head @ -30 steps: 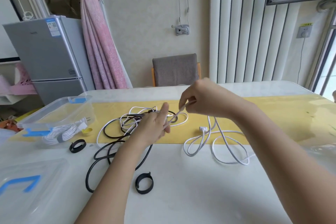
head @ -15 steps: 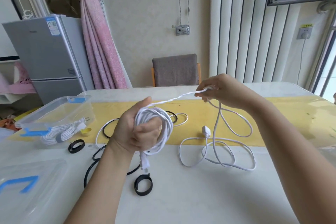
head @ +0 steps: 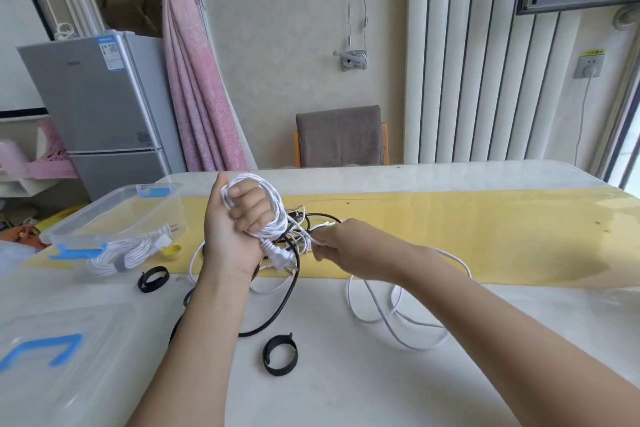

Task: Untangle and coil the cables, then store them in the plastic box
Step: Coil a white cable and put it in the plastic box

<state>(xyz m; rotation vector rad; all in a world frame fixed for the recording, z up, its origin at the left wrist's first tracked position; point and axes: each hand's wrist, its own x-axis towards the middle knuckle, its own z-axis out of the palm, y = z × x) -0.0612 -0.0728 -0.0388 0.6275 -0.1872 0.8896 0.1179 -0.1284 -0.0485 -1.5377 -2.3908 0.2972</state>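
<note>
My left hand [head: 235,229] is raised above the table, fist closed around a coil of white cable [head: 273,208], whose plug [head: 280,258] hangs below the palm. To its right, lower down, my right hand [head: 349,244] pinches the loose run of the same white cable. The rest of that cable lies in loops [head: 394,315] on the table under my right forearm. A black cable [head: 277,308] sprawls on the table below my left hand. The clear plastic box [head: 114,218] stands at the left with one coiled white cable [head: 121,255] inside.
Two black strap rings lie on the table, one [head: 152,279] near the box and one [head: 280,354] in front. The clear box lid [head: 55,357] with blue clips lies at the near left. A yellow runner [head: 485,236] crosses the table. A chair [head: 341,137] stands behind.
My left hand has turned and lifted with the coil. My right hand has dropped from above the table down toward the cable tangle, drawing the loose cable closer to the coil.
</note>
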